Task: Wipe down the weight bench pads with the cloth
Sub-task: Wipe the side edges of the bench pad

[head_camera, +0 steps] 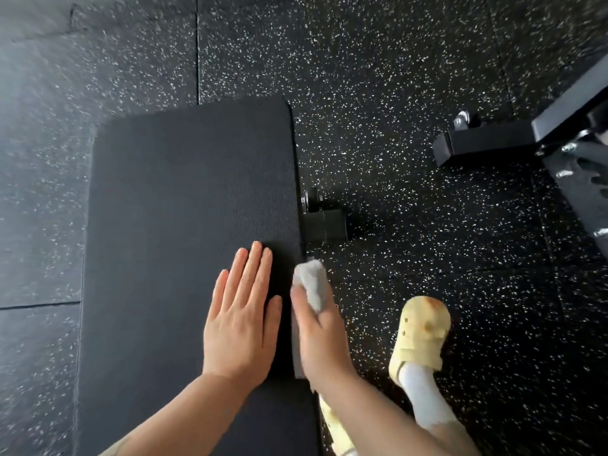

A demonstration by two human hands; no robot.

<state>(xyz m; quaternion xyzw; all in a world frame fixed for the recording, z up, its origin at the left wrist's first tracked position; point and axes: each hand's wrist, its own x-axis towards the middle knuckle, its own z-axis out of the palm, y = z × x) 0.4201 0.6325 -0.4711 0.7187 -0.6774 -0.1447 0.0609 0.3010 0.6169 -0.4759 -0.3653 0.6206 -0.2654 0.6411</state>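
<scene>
Along the right edge of the black bench pad [184, 225], the right hand [320, 337] grips the grey cloth [311, 284] against its side, while the left hand [241, 320] lies flat, fingers straight, just beside it on top.

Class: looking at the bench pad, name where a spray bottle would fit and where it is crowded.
Free: the bench pad beyond and beside the left hand. Crowded: its right edge, where the right hand grips the cloth.

Your shot's evenly lit but dimmish, with a grey haze washing over the floor [49, 133] at the left, soft overall, and wide-angle bending at the edges.
</scene>
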